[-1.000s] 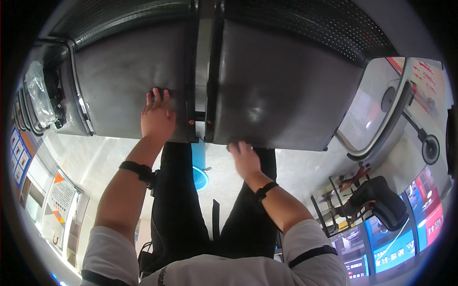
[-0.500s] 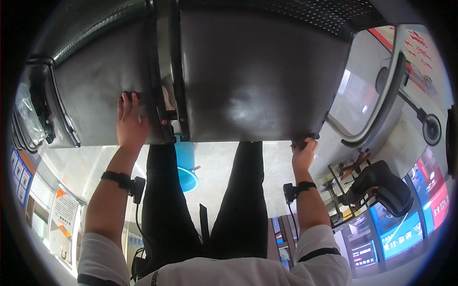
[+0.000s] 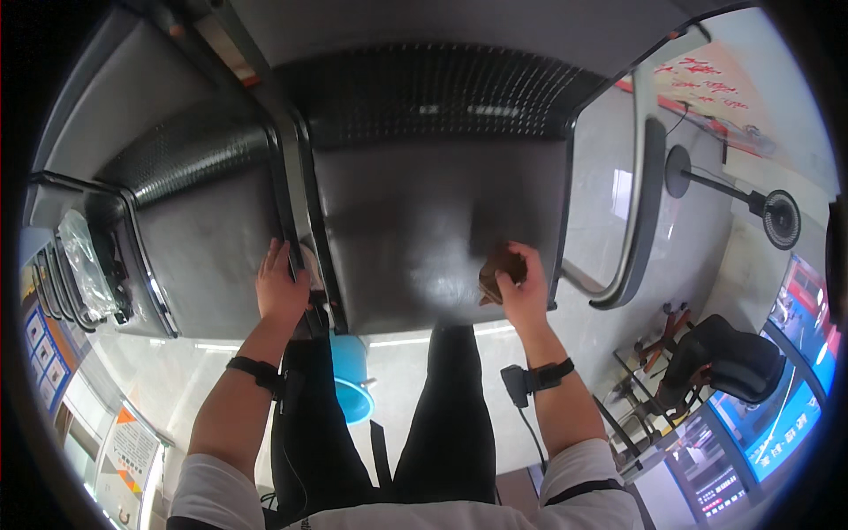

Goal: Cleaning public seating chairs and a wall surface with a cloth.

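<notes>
Your right hand [image 3: 523, 291] is closed around a crumpled brown cloth [image 3: 496, 272], thumb on the near side and fingers curled over the far side. The cloth sits at the front right part of a dark grey padded seat [image 3: 415, 212], appearing pressed to its surface. A glossy patch of reflected light lies on the padding just left of that hand.

Your left hand [image 3: 283, 287] lies palm down with its fingers stretched out and nothing visible in its grasp. It appears to rest on the inner front edge of a second padded seat [image 3: 199, 238], beside the metal frame [image 3: 305, 177] that runs between the two seats. Beyond your right hand rises a black perforated backrest [image 3: 442, 93]; to its right is a looped armrest [image 3: 652, 194] in black and silver.

Below your left hand and slightly to its right, a light blue bucket [image 3: 349, 358] stands on the pale floor between your legs. Well to the left of that hand is a clear plastic bag [image 3: 81, 256] with dark items beside it, too unclear to name. Far to the right of your right hand are what looks like a black pedestal fan [image 3: 782, 221] and, nearer you, a black office chair [image 3: 746, 367].
</notes>
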### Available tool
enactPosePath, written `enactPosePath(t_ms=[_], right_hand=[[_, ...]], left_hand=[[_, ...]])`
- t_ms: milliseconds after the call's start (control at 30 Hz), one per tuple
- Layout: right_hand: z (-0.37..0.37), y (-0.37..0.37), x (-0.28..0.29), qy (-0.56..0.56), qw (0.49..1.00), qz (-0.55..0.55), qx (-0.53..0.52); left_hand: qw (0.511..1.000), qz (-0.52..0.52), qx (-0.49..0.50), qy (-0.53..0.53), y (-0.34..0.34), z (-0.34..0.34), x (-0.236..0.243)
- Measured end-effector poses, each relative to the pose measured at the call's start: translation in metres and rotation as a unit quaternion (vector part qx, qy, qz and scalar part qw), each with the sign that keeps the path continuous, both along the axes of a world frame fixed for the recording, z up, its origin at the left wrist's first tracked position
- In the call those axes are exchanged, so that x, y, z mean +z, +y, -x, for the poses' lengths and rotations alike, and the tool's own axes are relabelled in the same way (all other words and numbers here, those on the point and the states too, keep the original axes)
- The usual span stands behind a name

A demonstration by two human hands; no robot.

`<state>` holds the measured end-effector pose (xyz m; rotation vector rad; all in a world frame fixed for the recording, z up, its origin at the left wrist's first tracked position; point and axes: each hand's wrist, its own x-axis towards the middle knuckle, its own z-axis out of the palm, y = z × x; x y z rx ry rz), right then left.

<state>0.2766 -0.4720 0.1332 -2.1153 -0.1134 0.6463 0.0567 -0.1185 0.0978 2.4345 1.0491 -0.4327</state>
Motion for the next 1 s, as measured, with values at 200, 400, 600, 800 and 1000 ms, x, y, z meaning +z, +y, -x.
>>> enactPosePath(t_ms=[200,400,600,800,1000], right_hand=[[-0.158,0.052,0.071,-0.283,0.958,0.035,0.005],[-0.324,0.084,0.141,-0.395,0.895,-0.157,-0.136],[-0.335,0.129,0.133,-0.572,0.799,0.162,-0.085],[-0.304,0.179,0.125,-0.573,0.808,0.111,-0.081],[-0.237,0.259,0.133,-0.524,0.847,-0.015,0.087]], left_hand=[[0.957,0.265,-0.072,0.088,-0.011,-0.078,0.029],[0.932,0.115,-0.28,0.197,-0.051,-0.095,0.011],[0.928,0.14,-0.269,0.217,-0.039,-0.093,0.008],[0.909,0.129,-0.314,0.241,-0.035,-0.095,0.004],[0.903,0.156,-0.279,0.287,-0.036,-0.107,0.016]])
